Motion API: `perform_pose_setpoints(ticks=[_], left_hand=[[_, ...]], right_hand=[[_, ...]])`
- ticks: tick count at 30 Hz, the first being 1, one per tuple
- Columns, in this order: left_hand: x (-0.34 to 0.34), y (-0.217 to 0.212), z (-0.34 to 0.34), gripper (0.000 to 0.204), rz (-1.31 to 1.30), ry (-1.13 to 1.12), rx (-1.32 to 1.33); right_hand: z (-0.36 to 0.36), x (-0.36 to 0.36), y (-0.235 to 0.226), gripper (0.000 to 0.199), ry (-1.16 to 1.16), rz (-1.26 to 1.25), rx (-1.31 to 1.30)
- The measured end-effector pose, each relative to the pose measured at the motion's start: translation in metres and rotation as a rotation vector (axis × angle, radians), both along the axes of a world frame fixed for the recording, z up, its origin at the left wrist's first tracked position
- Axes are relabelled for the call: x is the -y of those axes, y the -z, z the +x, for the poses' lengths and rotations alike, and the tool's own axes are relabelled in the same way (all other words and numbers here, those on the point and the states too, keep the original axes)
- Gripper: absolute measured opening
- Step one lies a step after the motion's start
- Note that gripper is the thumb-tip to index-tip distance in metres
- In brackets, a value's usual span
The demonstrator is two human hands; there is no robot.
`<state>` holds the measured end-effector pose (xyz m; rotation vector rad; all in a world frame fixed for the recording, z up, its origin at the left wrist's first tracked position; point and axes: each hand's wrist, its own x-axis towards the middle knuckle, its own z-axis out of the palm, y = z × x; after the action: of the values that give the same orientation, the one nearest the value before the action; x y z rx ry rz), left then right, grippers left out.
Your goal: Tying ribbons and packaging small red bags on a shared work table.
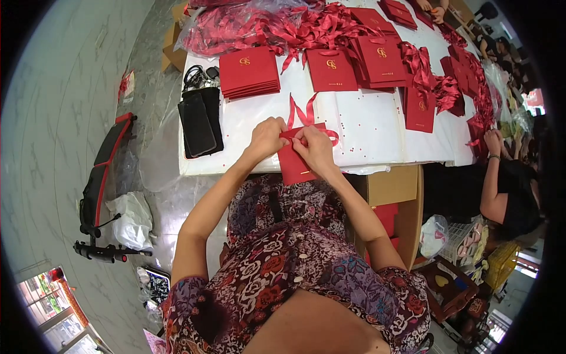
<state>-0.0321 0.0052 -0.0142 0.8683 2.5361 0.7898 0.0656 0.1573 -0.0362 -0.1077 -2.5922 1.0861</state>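
Observation:
Both my hands meet at the near edge of a white table [365, 127], holding a flat red paper bag [293, 165] that hangs partly over my lap. My left hand [266, 138] pinches the bag's top edge on the left. My right hand [315, 147] grips the top on the right, fingers at a red ribbon [302, 113] that loops up from the bag's opening onto the table.
Stacks of flat red bags [249, 72] and a heap of red ribbons [312, 26] cover the far table. Two dark phones [199, 123] lie at the left. An open cardboard box [401, 203] stands at my right; another person [507, 189] sits beyond it. An exercise bench [100, 183] stands on the floor left.

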Motion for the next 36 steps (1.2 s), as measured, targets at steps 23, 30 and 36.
perform_pose_setpoints(ticks=[23,30,36], left_hand=[[-0.010,-0.021,0.025,0.018,0.332,-0.124,-0.147],[-0.013,-0.019,0.026,0.022,0.318,-0.069,-0.297],[-0.007,-0.028,0.033,0.015,0.364,0.042,-0.293]], right_hand=[[-0.003,-0.015,-0.037,0.014,-0.099,-0.351,0.063],[-0.025,-0.050,-0.045,0.013,-0.179,-0.085,0.045],[-0.049,-0.072,-0.037,0.019,-0.535,-0.305,0.417]])
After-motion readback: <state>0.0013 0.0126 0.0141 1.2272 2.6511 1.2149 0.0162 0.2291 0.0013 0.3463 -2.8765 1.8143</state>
